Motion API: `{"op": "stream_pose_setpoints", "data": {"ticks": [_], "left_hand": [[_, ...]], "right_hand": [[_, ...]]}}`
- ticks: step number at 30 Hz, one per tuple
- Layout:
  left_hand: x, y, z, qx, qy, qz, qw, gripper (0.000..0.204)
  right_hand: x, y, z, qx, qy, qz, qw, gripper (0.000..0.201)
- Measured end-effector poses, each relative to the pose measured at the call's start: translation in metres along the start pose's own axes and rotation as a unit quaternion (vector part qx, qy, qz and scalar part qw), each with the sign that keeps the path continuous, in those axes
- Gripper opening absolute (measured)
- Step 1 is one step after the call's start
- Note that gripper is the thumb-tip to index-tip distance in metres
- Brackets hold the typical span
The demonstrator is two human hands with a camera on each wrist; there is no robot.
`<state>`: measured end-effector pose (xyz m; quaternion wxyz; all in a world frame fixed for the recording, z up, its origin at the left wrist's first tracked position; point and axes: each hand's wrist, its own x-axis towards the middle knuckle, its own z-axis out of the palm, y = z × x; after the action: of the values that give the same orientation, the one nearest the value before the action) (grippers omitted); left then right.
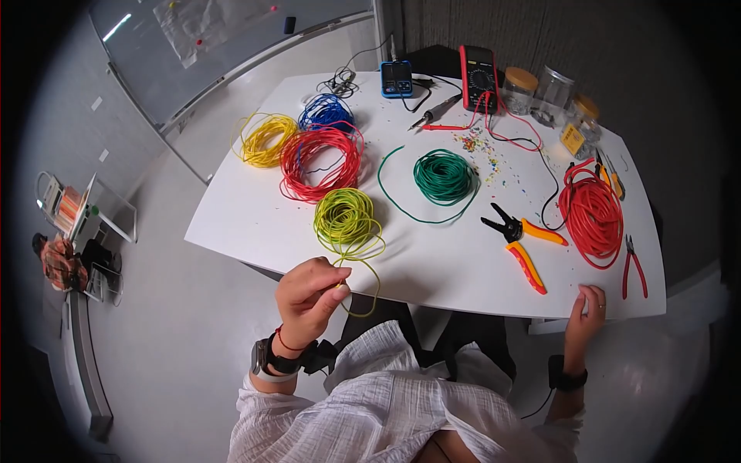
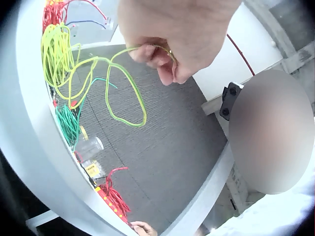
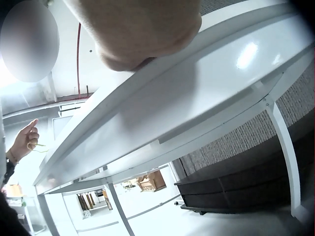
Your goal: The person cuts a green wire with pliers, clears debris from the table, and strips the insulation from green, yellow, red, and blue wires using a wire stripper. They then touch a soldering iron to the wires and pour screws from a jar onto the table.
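The head view looks forward and down across that table. The left wrist view sits close in, the left hand at twelve o'clock, sharing the yellow-green coil, at ten, with the head view. The right wrist view, low by the table's edge, catches that left hand at nine.

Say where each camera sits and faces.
Head: on the head, facing forward and down over the table; left hand, right hand, shirt show.
Left wrist: worn there, facing left fingers pinching lime wire; right hand shows.
Right wrist: worn there, facing the table's edge; right hand large, left small.
Head and left wrist both show the green wire.
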<state>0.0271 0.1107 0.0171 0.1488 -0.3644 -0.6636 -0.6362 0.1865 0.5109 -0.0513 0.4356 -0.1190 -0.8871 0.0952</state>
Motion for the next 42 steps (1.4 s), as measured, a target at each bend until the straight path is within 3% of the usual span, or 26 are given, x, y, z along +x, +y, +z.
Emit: {"op": "stream_pose_setpoints", "data": {"ticks": [16, 29, 35, 37, 40, 42], "left_hand": [[0.002, 0.004, 0.000, -0.005, -0.133, 0.002, 0.991, 0.017], [0.003, -0.002, 0.004, 0.029, -0.125, 0.024, 0.991, 0.019], [-0.003, -0.001, 0.006, 0.033, -0.121, -0.039, 0.991, 0.014], [-0.009, -0.001, 0.011, -0.038, -0.051, -0.115, 0.991, 0.011], [-0.015, 0.000, 0.013, -0.056, -0.009, -0.152, 0.987, 0.011], [-0.014, -0.003, 0.013, -0.050, -0.008, -0.131, 0.990, 0.011]], "right_hand": [[-0.001, 0.001, 0.002, 0.004, 0.012, -0.006, 1.000, 0.015], [-0.003, 0.002, 0.003, 0.003, 0.015, 0.003, 1.000, 0.014], [-0.003, 0.002, 0.003, 0.006, 0.015, 0.004, 1.000, 0.014], [-0.004, 0.003, 0.003, 0.007, 0.014, 0.005, 1.000, 0.014], [-0.002, 0.001, 0.003, 0.008, 0.013, 0.004, 1.000, 0.015], [-0.002, 0.001, 0.002, 0.009, 0.013, 0.004, 1.000, 0.015]]}}
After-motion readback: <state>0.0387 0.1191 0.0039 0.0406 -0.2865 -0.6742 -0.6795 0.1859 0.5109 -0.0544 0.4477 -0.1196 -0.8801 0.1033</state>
